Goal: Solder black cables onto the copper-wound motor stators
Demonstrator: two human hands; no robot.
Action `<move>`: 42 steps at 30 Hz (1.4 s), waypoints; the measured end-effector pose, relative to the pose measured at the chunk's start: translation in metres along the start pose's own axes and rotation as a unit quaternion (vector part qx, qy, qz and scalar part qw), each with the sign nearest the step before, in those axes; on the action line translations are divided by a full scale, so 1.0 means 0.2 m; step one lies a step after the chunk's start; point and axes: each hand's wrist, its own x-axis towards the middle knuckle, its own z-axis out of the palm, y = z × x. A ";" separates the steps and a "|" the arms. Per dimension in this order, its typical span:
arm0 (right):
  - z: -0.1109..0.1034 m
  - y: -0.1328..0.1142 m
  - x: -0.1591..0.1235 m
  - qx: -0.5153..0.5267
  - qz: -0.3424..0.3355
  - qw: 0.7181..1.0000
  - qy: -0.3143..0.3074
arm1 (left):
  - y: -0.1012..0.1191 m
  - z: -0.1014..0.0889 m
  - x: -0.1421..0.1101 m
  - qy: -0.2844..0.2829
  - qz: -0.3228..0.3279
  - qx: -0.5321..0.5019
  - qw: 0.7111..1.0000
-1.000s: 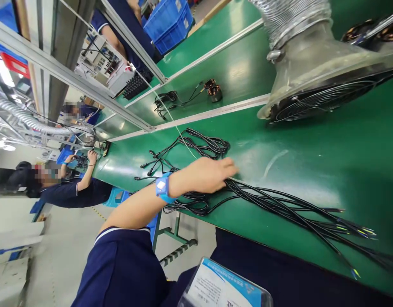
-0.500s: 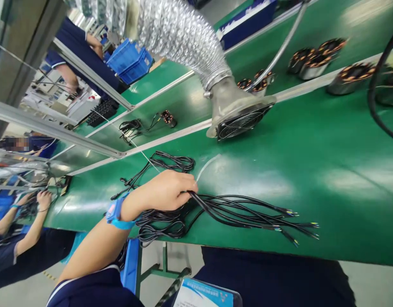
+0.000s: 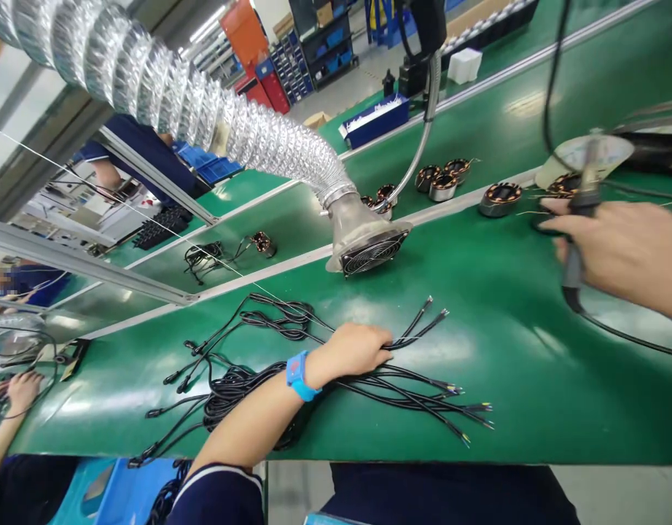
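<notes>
The left grip (image 3: pixel 361 348) is closed around some black cables (image 3: pixel 227 399) on the green desk (image 3: pixel 533 350), coiled on its wrist side, their ends fanning out beyond it. The right grip (image 3: pixel 598 233) is clamped on a corded tool (image 3: pixel 586 198), a copper-wound ring (image 3: pixel 500 199) near it.

This is a factory assembly workshop: a long, green-topped workbench (image 3: pixel 511 321) holds ring-shaped, copper-wound metal cores (image 3: pixel 500 198) and black cables (image 3: pixel 227 397) with coloured wire ends. Over it hangs a crinkled silver foil duct (image 3: pixel 270 142) ending in a black grilled fan (image 3: pixel 374 251). A co-worker (image 3: pixel 143 142) in navy short sleeves is at the far left, and black shelving (image 3: pixel 313 51) with blue bins (image 3: pixel 334 36) stands far beyond.
</notes>
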 end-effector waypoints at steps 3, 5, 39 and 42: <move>0.02 -0.07 0.19 -0.042 -0.024 0.999 0.003 | 0.02 0.04 -0.01 0.071 -0.014 -0.045 0.996; 0.05 -0.09 0.27 -0.062 -0.012 0.998 0.006 | 0.02 0.05 -0.04 0.121 -0.031 -0.088 0.988; -0.32 -0.78 -0.11 0.156 -0.197 0.960 0.121 | -0.06 -0.01 0.11 0.018 -0.110 -0.607 0.787; -0.28 -0.77 -0.11 0.201 -0.217 0.950 0.101 | -0.08 0.01 0.07 -0.019 -0.079 -0.655 0.751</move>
